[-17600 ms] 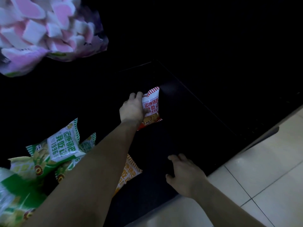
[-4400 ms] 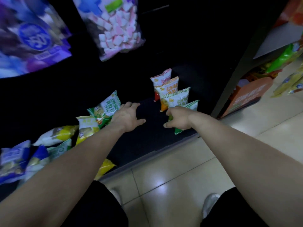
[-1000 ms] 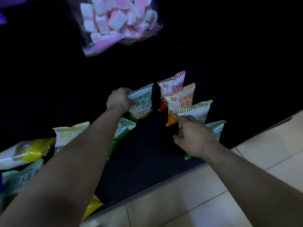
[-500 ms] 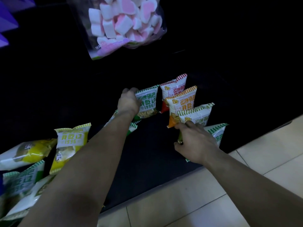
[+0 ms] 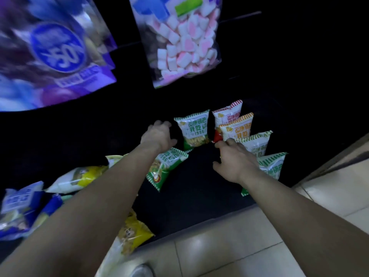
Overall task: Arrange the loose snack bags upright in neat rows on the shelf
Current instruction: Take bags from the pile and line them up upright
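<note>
On the dark bottom shelf [image 5: 199, 188] a row of upright snack bags runs front to back at the right: a green bag [image 5: 274, 166], a green-white bag [image 5: 257, 143], an orange bag [image 5: 240, 126] and a red bag [image 5: 229, 113]. Left of the red bag stands another green bag [image 5: 194, 128], upright. My left hand [image 5: 157, 136] hovers just left of it, fingers loosely curled, holding nothing. My right hand [image 5: 233, 159] reaches in with its fingertips at the foot of the orange and red bags. A loose green bag [image 5: 168, 166] lies flat under my left wrist.
More loose bags lie at the left: a yellow-white one [image 5: 79, 176], blue ones [image 5: 24, 206], and a yellow one [image 5: 133, 234] at the shelf's front edge. A marshmallow bag [image 5: 183, 41] and a purple bag [image 5: 52, 52] hang above. A pale tiled floor [image 5: 239, 248] lies below.
My left hand has let go of the upright green bag and drawn back to its left. My right hand has shifted from the green-white bag toward the base of the orange and red bags.
</note>
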`<state>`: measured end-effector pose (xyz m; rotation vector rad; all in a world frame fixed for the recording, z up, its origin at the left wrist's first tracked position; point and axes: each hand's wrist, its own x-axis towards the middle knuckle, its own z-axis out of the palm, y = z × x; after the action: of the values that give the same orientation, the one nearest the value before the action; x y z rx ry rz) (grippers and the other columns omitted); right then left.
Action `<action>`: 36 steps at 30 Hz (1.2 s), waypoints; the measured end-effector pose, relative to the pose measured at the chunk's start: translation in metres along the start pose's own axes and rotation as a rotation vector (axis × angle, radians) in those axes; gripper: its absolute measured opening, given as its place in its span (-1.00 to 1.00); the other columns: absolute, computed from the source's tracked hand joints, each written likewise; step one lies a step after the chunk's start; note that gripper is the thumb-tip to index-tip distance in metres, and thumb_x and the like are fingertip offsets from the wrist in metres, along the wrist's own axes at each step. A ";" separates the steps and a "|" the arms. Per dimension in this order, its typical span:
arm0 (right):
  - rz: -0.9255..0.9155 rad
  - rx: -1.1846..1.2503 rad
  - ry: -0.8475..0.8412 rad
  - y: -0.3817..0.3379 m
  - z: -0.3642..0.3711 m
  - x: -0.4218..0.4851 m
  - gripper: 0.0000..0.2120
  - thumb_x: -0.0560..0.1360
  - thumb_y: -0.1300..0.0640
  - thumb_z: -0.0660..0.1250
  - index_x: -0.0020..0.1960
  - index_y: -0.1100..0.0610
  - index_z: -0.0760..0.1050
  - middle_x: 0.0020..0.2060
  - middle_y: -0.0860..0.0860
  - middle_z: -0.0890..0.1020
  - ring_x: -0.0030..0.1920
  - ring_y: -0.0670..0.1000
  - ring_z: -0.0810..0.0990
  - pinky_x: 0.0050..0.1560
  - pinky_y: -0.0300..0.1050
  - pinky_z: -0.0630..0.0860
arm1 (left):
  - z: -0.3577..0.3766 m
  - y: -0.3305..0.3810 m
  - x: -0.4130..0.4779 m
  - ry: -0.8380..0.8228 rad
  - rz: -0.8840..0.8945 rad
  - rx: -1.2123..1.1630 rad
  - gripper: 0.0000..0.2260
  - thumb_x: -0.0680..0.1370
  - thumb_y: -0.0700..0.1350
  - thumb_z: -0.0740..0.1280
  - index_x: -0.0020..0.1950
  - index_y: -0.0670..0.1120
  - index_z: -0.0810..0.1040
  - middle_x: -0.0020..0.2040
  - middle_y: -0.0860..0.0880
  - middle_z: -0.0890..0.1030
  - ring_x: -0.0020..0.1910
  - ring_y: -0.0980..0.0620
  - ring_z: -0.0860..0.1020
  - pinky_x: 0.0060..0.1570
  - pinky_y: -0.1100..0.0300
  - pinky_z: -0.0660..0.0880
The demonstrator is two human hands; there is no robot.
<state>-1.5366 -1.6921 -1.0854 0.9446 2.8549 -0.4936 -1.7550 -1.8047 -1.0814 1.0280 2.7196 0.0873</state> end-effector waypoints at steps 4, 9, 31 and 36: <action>-0.056 0.033 0.012 -0.035 0.005 0.001 -0.44 0.51 -0.11 0.33 0.44 0.05 0.32 0.30 0.09 0.40 0.28 0.18 0.40 0.11 0.07 0.47 | -0.016 -0.036 -0.064 -0.113 0.038 0.085 -0.40 0.50 0.18 0.37 0.48 0.02 0.31 0.36 -0.10 0.38 0.29 -0.14 0.42 0.21 -0.03 0.45; -0.048 0.216 -0.005 -0.073 0.032 0.012 -0.46 0.49 -0.10 0.35 0.41 0.03 0.35 0.25 0.08 0.43 0.25 0.16 0.42 0.07 0.08 0.49 | -0.007 -0.086 -0.126 -0.174 0.046 0.117 -0.40 0.53 0.16 0.34 0.51 0.04 0.26 0.45 -0.08 0.31 0.34 -0.13 0.41 0.19 -0.01 0.45; 0.222 0.265 -0.012 -0.114 0.167 0.111 0.03 0.19 -0.52 0.40 0.37 0.18 0.31 0.30 0.20 0.37 0.30 0.22 0.34 0.20 0.14 0.43 | 0.024 -0.173 -0.103 -0.152 -0.065 -0.126 -0.46 0.55 0.16 0.32 0.48 0.04 0.30 0.48 -0.09 0.31 0.40 -0.05 0.36 0.27 0.08 0.39; 0.090 0.231 -0.012 -0.123 0.145 0.100 -0.24 0.23 -0.36 0.52 0.19 0.08 0.35 0.09 0.10 0.46 -0.03 0.15 0.56 -0.23 -0.01 0.52 | 0.017 -0.165 -0.105 -0.120 -0.037 -0.142 -0.47 0.55 0.14 0.32 0.48 0.03 0.32 0.44 -0.05 0.34 0.27 -0.03 0.47 0.21 0.13 0.41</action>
<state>-1.6923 -1.7765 -1.2071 1.0948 2.7717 -0.8302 -1.7806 -1.9984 -1.1003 0.9128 2.5814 0.2020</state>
